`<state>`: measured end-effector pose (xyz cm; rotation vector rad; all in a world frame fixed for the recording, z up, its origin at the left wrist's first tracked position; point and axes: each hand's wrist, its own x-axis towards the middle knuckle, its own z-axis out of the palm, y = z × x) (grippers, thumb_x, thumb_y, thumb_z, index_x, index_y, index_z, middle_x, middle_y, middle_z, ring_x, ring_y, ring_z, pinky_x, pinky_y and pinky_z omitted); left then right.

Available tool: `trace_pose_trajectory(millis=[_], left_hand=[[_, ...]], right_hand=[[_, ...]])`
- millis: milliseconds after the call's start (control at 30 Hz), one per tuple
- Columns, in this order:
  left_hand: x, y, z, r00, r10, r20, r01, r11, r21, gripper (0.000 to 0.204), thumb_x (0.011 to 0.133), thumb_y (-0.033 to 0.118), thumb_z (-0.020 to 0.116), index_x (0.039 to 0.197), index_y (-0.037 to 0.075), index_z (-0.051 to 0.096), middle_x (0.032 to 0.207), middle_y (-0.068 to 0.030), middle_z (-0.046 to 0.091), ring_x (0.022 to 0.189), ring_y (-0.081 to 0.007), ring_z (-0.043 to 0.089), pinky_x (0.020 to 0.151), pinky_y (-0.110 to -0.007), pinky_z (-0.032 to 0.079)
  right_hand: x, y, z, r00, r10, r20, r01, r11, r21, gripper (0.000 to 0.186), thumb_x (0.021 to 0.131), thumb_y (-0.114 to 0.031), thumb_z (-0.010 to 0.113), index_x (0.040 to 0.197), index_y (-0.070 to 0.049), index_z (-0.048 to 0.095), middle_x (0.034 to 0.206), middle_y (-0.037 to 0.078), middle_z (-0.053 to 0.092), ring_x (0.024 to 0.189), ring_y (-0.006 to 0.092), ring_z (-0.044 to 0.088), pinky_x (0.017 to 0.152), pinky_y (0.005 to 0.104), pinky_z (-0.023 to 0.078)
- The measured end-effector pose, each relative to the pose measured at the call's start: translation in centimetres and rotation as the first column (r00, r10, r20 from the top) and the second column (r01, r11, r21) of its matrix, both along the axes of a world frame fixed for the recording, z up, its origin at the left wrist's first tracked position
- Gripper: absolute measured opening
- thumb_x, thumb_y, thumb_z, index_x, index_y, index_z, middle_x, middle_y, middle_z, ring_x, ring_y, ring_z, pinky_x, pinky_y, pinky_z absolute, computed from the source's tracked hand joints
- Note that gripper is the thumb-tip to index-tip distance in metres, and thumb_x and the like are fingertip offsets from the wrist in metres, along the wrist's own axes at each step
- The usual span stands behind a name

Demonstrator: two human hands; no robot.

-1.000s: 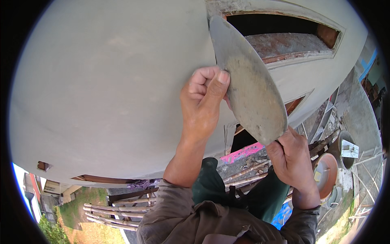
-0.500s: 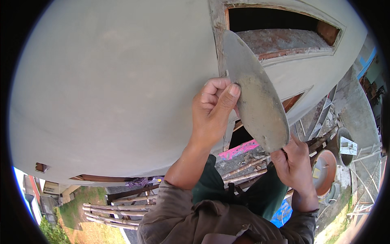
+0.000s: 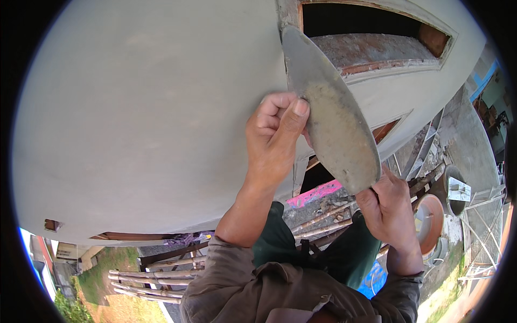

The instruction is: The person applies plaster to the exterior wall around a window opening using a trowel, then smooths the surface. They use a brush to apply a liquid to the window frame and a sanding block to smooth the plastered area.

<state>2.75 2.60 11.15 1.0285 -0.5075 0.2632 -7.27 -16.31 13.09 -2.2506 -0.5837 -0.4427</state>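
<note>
A long leaf-shaped trowel [image 3: 342, 126], its grey metal blade smeared with dried mortar, slants across in front of the wall [image 3: 151, 118]. My left hand [image 3: 273, 132] pinches the blade's left edge between thumb and curled fingers. At the blade's lower end my right hand [image 3: 389, 207] is closed around the handle, which the fingers mostly hide. The blade's far tip overlaps the corner of a window opening [image 3: 361, 24]. Smooth grey plaster covers the wall.
Bamboo poles [image 3: 156, 275] lie below on the left. Down at the right stand an orange-rimmed bucket [image 3: 437, 226] and a dark bucket [image 3: 456, 175]. A pink strip [image 3: 315, 194] lies under a lower opening, and blue sheeting [image 3: 372, 281] shows beside my dark green trousers.
The trowel and my left hand have shifted slightly up and to the left. My right hand has moved a little the same way, with both grips unchanged.
</note>
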Motion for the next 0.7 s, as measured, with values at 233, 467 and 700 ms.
trace_pose_trajectory(millis=[233,467,700], left_hand=[[-0.5,0.4,-2.4,0.998,-0.045,-0.053,0.048,0.998,0.052,0.024,0.1,0.022,0.06,0.105,-0.001,0.058,0.088,-0.0071,0.066,0.074,-0.0127,0.062,0.063,-0.029,0.053],[-1.9,0.3,-4.9,0.988,-0.079,-0.135,0.085,0.995,0.043,0.022,0.1,0.017,0.06,0.105,-0.005,0.057,0.086,-0.0079,0.065,0.069,-0.0105,0.06,0.06,-0.027,0.053],[-0.8,-0.2,-1.4,0.999,-0.046,-0.028,0.047,0.999,0.021,0.022,0.099,0.018,0.061,0.103,-0.003,0.057,0.084,-0.0064,0.064,0.068,-0.0087,0.059,0.058,-0.025,0.051]], right_hand=[[-0.9,0.0,-1.3,0.995,-0.04,-0.09,0.036,0.998,-0.043,0.046,0.085,-0.004,0.06,0.13,-0.005,0.056,0.083,0.014,0.061,0.066,0.034,0.063,0.058,0.0429,0.052],[-1.9,-0.4,-3.5,0.991,-0.016,-0.133,0.015,1.0,-0.011,0.042,0.085,-0.005,0.062,0.127,-0.004,0.058,0.084,0.015,0.061,0.066,0.0347,0.064,0.059,0.0428,0.052],[-1.5,-0.3,-1.2,0.993,-0.016,-0.117,0.019,0.999,0.028,0.039,0.086,-0.003,0.062,0.125,-0.001,0.059,0.087,0.018,0.062,0.069,0.0366,0.064,0.061,0.0401,0.051]])
